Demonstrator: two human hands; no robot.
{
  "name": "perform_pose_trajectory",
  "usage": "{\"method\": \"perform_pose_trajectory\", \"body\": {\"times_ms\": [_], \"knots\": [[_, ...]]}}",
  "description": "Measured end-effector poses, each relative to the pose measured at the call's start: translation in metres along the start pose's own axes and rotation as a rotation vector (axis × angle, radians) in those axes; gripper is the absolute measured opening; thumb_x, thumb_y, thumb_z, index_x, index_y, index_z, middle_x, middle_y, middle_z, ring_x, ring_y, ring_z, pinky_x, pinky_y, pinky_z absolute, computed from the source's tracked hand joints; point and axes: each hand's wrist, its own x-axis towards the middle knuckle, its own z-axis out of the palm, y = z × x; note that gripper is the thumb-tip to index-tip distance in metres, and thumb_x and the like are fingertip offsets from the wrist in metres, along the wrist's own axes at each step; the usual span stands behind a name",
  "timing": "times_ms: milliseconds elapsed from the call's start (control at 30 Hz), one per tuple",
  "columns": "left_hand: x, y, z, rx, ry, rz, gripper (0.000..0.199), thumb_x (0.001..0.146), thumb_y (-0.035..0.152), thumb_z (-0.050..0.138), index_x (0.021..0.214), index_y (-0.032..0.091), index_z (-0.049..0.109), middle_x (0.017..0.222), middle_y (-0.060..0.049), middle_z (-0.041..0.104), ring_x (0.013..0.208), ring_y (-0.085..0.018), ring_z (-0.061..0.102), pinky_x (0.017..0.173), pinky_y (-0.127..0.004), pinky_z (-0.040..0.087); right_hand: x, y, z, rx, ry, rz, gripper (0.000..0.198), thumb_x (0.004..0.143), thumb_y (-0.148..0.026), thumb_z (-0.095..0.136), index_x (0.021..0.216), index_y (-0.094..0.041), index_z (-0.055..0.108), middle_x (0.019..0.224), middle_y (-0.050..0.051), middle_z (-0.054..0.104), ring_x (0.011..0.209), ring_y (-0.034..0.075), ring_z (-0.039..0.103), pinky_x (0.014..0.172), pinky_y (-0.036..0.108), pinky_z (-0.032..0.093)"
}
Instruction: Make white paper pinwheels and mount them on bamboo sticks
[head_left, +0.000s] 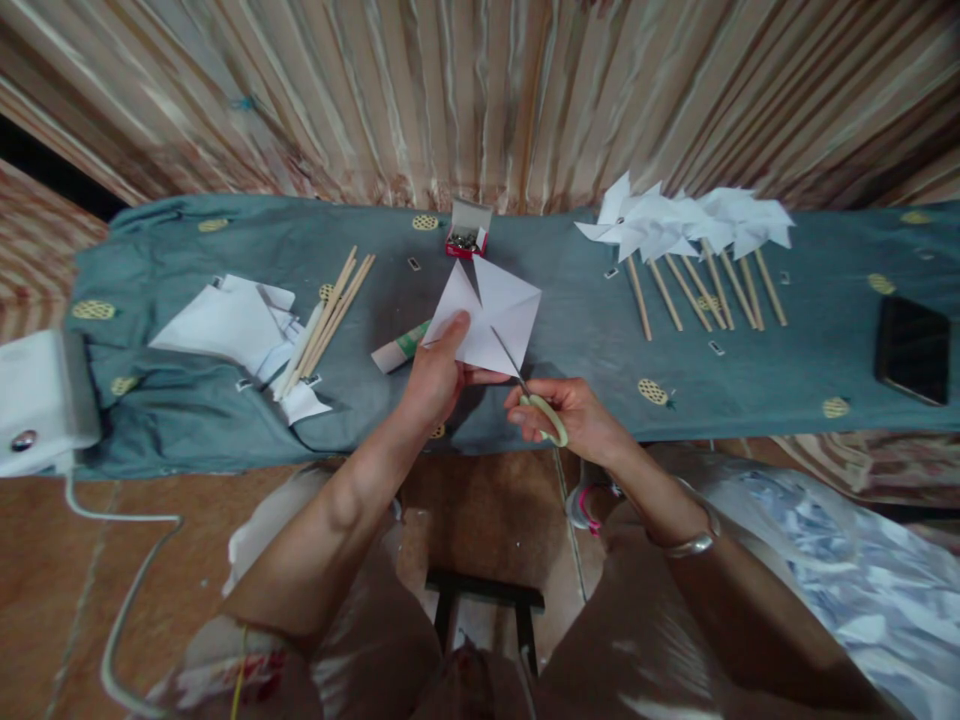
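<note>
My left hand (441, 365) grips a square sheet of white paper (499, 300), thumb on top and fingers beneath. A slit runs inward from the paper's top corner, and crease lines show on it. In my right hand (566, 415) is a pair of scissors (545, 415) with pale yellow-green handles. Its blades lie across the lower right corner of the paper, pointing toward the middle. Partly behind my left hand lies a green and white tube (401, 348). Just beyond the paper stands a small red box (466, 240) with its lid up and small metal pieces inside.
Several paper pinwheels (690, 222) on wooden sticks lie at the back right. A black phone (913, 348) rests at the right end. To the left are loose wooden sticks (330, 315), white paper pieces (229, 325) and a white device (45, 400) with a cable. A patterned blue-green cloth (420, 420) covers the table.
</note>
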Motion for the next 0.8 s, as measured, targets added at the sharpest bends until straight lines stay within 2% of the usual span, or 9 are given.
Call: {"method": "perform_pose_trajectory", "body": {"times_ms": [200,367,567,667,800], "knots": [[0.000,-0.001,-0.001,0.017,-0.024,0.006,0.014,0.096,0.020,0.053,0.092,0.020,0.066,0.083,0.000,0.071,0.067,-0.016,0.068,0.070,-0.034,0.062,0.000,0.000,0.001,-0.015,-0.006,-0.003,0.040,0.062,-0.050,0.085,0.071,-0.016,0.066,0.052,-0.004,0.056,0.045,0.008,0.050,0.044,0.022,0.040],[0.003,-0.003,-0.003,0.000,-0.014,0.058,0.013,0.094,0.018,0.054,0.089,0.020,0.066,0.088,-0.001,0.073,0.090,-0.020,0.070,0.081,-0.034,0.061,-0.003,-0.002,-0.003,-0.041,-0.064,0.009,0.049,0.063,-0.061,0.081,0.074,-0.016,0.065,0.057,-0.004,0.058,0.049,0.007,0.051,0.046,0.021,0.040],[0.007,0.008,-0.003,-0.055,0.030,0.076,0.015,0.091,0.018,0.054,0.090,0.024,0.068,0.096,0.000,0.076,0.102,-0.022,0.069,0.080,-0.034,0.059,-0.008,-0.005,-0.015,-0.084,-0.196,0.075,0.050,0.066,-0.062,0.080,0.078,-0.015,0.066,0.060,-0.003,0.063,0.052,0.006,0.055,0.050,0.019,0.043],[0.008,0.012,-0.005,-0.059,0.049,0.091,0.017,0.092,0.017,0.052,0.088,0.024,0.067,0.098,-0.001,0.076,0.101,-0.021,0.070,0.077,-0.033,0.059,-0.013,-0.009,-0.023,-0.112,-0.256,0.128,0.048,0.066,-0.059,0.081,0.079,-0.016,0.066,0.062,-0.003,0.065,0.054,0.007,0.057,0.053,0.019,0.046],[0.008,0.014,-0.007,-0.051,0.041,0.106,0.014,0.091,0.019,0.055,0.087,0.025,0.067,0.100,-0.002,0.076,0.098,-0.022,0.070,0.073,-0.031,0.059,-0.021,-0.013,-0.037,-0.140,-0.268,0.189,0.047,0.065,-0.057,0.082,0.083,-0.016,0.067,0.061,-0.003,0.066,0.054,0.008,0.058,0.053,0.020,0.046]]}}
